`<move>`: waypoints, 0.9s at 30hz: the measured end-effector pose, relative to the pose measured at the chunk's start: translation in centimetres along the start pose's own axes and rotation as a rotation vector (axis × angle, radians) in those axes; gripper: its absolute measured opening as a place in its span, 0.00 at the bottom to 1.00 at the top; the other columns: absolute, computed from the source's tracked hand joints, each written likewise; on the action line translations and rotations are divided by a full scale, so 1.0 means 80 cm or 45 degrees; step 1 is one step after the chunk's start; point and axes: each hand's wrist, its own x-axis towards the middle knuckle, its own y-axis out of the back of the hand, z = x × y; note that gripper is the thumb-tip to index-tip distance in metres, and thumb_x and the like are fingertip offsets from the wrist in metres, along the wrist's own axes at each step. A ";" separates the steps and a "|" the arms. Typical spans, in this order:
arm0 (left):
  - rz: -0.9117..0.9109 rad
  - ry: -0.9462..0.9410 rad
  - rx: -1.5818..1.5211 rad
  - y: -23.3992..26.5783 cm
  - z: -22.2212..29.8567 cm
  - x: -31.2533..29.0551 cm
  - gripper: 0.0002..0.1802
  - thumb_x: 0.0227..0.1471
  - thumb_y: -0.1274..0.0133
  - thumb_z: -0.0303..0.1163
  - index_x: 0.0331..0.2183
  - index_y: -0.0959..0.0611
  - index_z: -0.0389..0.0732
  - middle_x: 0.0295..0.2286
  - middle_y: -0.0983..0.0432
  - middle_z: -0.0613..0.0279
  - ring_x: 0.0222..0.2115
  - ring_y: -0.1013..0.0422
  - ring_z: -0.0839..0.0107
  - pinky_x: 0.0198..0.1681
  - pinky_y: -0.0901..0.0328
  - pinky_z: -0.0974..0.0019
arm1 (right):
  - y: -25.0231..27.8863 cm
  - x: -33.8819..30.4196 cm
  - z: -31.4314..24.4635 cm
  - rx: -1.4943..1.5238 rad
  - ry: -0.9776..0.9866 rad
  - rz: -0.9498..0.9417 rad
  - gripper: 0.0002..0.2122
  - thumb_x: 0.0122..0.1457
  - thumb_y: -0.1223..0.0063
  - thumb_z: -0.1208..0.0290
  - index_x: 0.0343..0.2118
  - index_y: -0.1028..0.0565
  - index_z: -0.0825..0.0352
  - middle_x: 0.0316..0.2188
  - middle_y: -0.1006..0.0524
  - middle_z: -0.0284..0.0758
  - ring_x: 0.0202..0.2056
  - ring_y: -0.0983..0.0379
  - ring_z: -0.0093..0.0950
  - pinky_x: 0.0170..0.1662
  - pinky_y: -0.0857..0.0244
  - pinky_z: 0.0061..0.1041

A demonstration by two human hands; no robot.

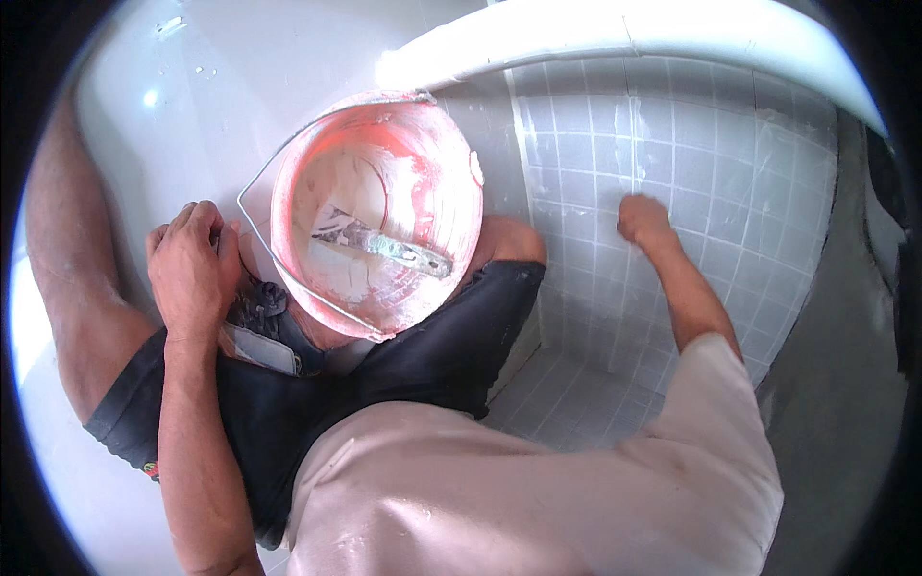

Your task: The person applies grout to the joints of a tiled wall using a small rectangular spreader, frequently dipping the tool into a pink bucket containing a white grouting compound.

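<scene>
My right hand is closed against the grey tiled wall, beside a grout line smeared with white. Whatever it may hold is hidden. To the left of the bucket, my left hand rests with its fingers curled in. What lies inside those fingers cannot be made out. Between the hands stands a red bucket, its inside coated with white paste and its wire handle tipped to the left. A putty knife with a smeared blade leans inside the bucket.
A white rounded ledge curves above the tiled wall. Small tiles cover the recess floor by my knee. A rough grey surface lies at the right. White bits are scattered on the pale, glossy floor at the upper left.
</scene>
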 end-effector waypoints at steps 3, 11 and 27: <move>0.015 -0.045 0.026 -0.005 0.005 0.001 0.10 0.50 0.44 0.34 0.27 0.24 0.37 0.27 0.25 0.56 0.31 0.29 0.54 0.46 0.39 0.57 | 0.021 -0.004 0.014 0.099 0.009 0.396 0.10 0.54 0.50 0.73 0.36 0.20 0.70 0.39 0.20 0.47 0.43 0.23 0.46 0.46 0.29 0.42; 0.045 -0.042 -0.059 0.004 -0.007 -0.005 0.10 0.50 0.45 0.34 0.26 0.25 0.37 0.26 0.26 0.57 0.30 0.29 0.56 0.45 0.38 0.58 | -0.015 0.023 0.000 0.262 -0.049 0.360 0.08 0.51 0.48 0.74 0.32 0.20 0.69 0.36 0.21 0.48 0.40 0.23 0.46 0.43 0.28 0.43; -0.004 -0.016 0.083 -0.011 0.006 -0.001 0.09 0.47 0.47 0.34 0.28 0.23 0.38 0.28 0.24 0.53 0.32 0.29 0.50 0.44 0.37 0.56 | -0.014 -0.122 0.088 0.784 -0.795 0.591 0.15 0.62 0.53 0.62 0.44 0.26 0.67 0.45 0.24 0.48 0.45 0.25 0.44 0.47 0.30 0.43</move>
